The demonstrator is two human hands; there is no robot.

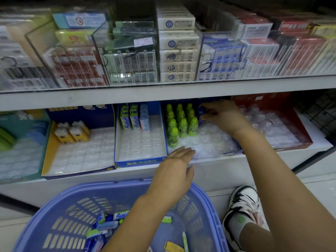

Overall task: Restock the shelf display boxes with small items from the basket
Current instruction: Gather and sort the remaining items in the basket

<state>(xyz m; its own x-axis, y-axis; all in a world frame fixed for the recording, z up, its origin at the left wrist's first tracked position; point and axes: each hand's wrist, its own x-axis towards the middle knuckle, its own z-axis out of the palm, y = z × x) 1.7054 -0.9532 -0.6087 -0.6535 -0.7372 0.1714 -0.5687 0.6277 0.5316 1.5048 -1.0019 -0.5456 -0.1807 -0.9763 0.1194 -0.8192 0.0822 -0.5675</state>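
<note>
A blue-edged display box (227,152) on the lower shelf holds several small green bottles (181,122) in a clear plastic tray. My right hand (223,115) reaches into the back of that box and pinches a small blue item (201,110) beside the green bottles. My left hand (174,171) hovers with fingers straight over the box's front edge, holding nothing. Below it, the blue plastic basket (60,211) holds several small blue, green and yellow packs (107,224).
Left of the bottles stand a blue box (140,162) with a few green and blue packs and a yellow-edged box (45,151) with small yellow bottles. A red box (301,122) sits at the right. Glass-fronted cartons fill the upper shelf. My shoe (243,202) rests beside the basket.
</note>
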